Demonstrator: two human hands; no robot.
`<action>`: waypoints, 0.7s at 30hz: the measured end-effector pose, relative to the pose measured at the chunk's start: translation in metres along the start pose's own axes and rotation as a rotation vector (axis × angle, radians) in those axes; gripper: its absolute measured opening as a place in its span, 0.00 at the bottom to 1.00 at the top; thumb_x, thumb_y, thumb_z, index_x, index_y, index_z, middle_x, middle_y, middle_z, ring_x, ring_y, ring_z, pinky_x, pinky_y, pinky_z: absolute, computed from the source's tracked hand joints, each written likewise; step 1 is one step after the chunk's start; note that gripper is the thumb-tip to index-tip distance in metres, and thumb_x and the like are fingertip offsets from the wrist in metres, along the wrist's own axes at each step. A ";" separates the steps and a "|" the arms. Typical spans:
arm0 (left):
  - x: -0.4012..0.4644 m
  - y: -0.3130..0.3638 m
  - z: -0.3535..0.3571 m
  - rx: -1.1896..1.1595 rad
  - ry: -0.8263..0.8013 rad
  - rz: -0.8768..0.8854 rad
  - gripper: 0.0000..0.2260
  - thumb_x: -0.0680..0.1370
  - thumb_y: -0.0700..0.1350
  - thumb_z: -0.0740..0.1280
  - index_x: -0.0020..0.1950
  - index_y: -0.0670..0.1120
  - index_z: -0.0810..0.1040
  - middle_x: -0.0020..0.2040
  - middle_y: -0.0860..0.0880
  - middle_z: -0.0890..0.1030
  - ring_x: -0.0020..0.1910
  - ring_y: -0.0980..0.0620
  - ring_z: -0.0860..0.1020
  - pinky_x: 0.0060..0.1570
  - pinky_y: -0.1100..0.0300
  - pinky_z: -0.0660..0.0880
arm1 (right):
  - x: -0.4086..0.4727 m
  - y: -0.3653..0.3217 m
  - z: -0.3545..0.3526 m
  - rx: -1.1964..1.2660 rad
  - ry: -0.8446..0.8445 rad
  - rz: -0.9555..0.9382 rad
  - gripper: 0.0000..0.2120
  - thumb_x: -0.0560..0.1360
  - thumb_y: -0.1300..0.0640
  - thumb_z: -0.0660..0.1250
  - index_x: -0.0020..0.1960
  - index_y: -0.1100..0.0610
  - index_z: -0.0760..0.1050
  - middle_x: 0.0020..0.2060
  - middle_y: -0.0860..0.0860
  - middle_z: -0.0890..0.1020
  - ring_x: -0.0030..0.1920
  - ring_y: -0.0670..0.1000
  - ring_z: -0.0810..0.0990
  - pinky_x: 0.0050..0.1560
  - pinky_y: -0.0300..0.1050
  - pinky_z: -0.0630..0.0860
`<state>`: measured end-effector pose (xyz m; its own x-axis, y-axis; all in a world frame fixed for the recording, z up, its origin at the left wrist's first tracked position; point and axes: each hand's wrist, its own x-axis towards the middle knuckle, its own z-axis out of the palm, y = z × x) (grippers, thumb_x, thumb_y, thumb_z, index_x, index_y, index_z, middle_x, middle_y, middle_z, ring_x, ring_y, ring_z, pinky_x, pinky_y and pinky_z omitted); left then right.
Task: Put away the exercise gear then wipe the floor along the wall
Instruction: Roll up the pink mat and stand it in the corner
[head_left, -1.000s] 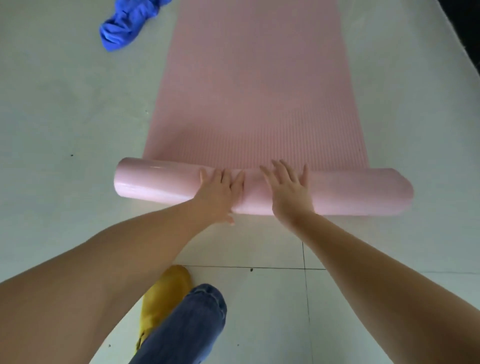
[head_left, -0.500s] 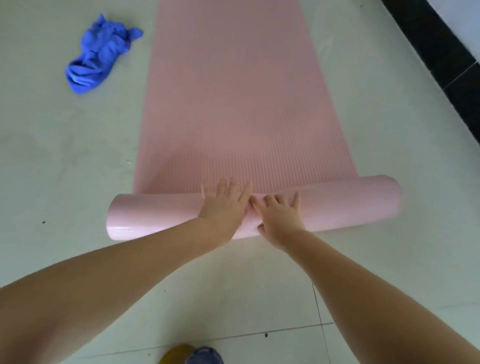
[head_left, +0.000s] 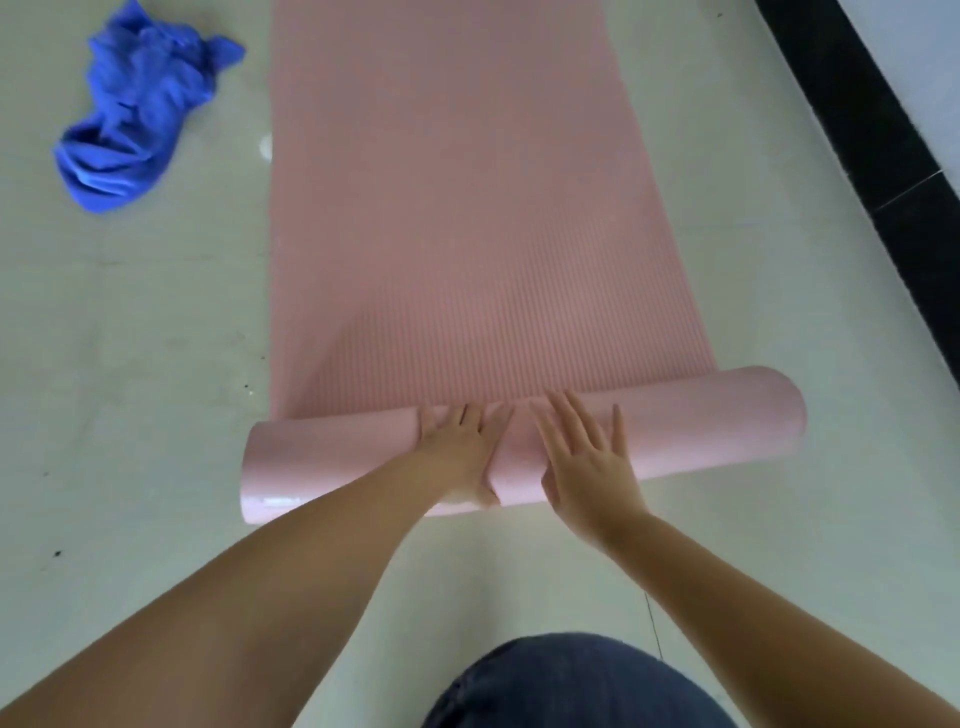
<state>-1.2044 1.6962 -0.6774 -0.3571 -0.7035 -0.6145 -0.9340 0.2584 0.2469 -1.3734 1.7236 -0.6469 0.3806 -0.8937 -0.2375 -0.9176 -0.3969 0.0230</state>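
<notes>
While both palms press flat on a half-rolled pink mat, the left hand and right hand lie side by side with fingers straight and spread, gripping nothing. Beneath them sits the roll, its unrolled length stretching away. A crumpled blue cloth lies far left on the pale tiled floor; a black skirting edges the right wall.
</notes>
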 end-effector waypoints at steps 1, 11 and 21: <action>0.002 -0.004 -0.006 -0.035 -0.027 0.016 0.52 0.68 0.59 0.70 0.76 0.51 0.35 0.75 0.44 0.52 0.74 0.43 0.51 0.69 0.34 0.48 | -0.012 0.000 0.005 -0.020 -0.026 -0.025 0.43 0.66 0.52 0.74 0.74 0.58 0.57 0.73 0.58 0.65 0.75 0.59 0.60 0.68 0.72 0.57; 0.037 -0.003 -0.110 0.281 -0.316 -0.017 0.44 0.69 0.64 0.70 0.76 0.46 0.56 0.73 0.43 0.62 0.72 0.40 0.61 0.67 0.37 0.62 | 0.076 0.030 -0.017 -0.023 -0.433 -0.091 0.45 0.72 0.49 0.69 0.78 0.52 0.43 0.75 0.53 0.56 0.75 0.55 0.55 0.69 0.71 0.48; 0.017 0.020 -0.060 0.087 -0.142 -0.280 0.60 0.67 0.63 0.72 0.72 0.45 0.25 0.73 0.33 0.31 0.72 0.29 0.34 0.65 0.26 0.47 | 0.176 0.045 -0.046 0.139 -0.741 -0.104 0.46 0.65 0.54 0.73 0.76 0.52 0.52 0.71 0.56 0.65 0.68 0.59 0.68 0.66 0.57 0.68</action>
<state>-1.2283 1.6499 -0.6379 -0.0790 -0.6576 -0.7492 -0.9918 0.1278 -0.0076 -1.3428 1.5386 -0.6428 0.3349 -0.4594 -0.8227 -0.9058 -0.3976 -0.1467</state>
